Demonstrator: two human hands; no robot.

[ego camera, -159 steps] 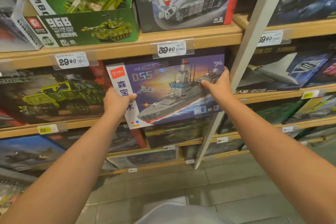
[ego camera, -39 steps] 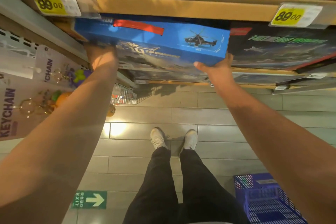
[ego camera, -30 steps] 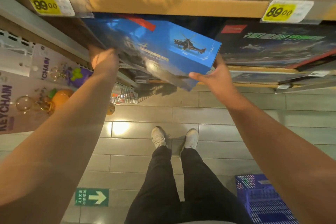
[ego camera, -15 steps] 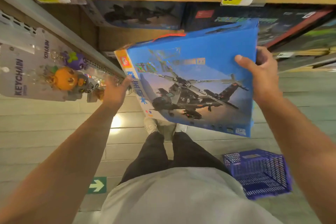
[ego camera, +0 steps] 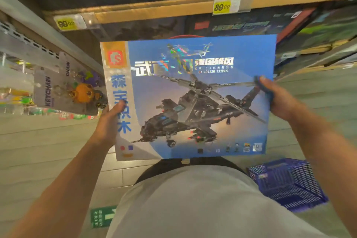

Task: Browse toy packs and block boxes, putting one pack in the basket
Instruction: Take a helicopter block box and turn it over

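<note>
Thumbs of both hands lie on the printed front of the large blue cardboard block box with a black helicopter picture [ego camera: 193, 98]; remaining fingers wrap behind the box edges, out of sight. Left hand [ego camera: 110, 121] grips the left edge, thumb over the white strip with blue characters. Right hand [ego camera: 278, 98] grips the right edge near the upper corner, thumb tip next to the printed rotor blade. Grasp on both sides: clenched on the box.

Box position: held in the air, front face toward the camera, roughly upright, top edge slightly tilted up to the right. It sits in the middle of the scene, in front of the shelves and above the person's white shirt [ego camera: 193, 203]. Orange logo patch at upper left corner; "732PCS" legible under the title.

Far: wooden shelf edge [ego camera: 154, 10] with two yellow price tags reading 89.00, one left [ego camera: 65, 24], one right [ego camera: 221, 7]. Dark toy boxes above and below that shelf, blurred.

Left: hanging clear keychain pack with an orange figure [ego camera: 77, 92], just beside the box's left edge.

Near right: blue plastic mesh shopping basket [ego camera: 287, 181] on the grey tiled floor [ego camera: 38, 141], well apart from the box; contents not readable. Near left: green exit sign on the floor [ego camera: 102, 217].
</note>
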